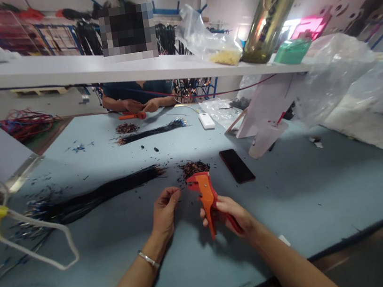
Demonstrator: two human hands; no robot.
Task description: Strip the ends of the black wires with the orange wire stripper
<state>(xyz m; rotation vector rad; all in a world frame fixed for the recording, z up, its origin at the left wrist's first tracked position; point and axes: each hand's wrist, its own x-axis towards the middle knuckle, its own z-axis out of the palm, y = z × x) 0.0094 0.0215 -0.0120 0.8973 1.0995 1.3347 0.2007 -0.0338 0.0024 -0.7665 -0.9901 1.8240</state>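
My right hand [233, 213] is wrapped round the handles of an orange and red wire stripper [205, 193], held upright over the table. Its jaws point left, toward my left hand [165, 211]. The left fingers are pinched together on a thin black wire [182, 189]; only a short end shows, close to the jaws, and whether it touches them I cannot tell. Just behind the stripper lies a pile of stripped wire scraps [195, 167]. To the left, a long bundle of black wires [105, 192] rests on the blue-grey table [124, 276].
A phone [237, 165] lies to the right, with a white power bank [206, 121] farther back. Across the table a co-worker's hands [143, 105] hold an orange tool beside another wire bundle [154, 131]. A white shelf [70, 68] crosses above. A white cable loop [72, 245] hangs at left.
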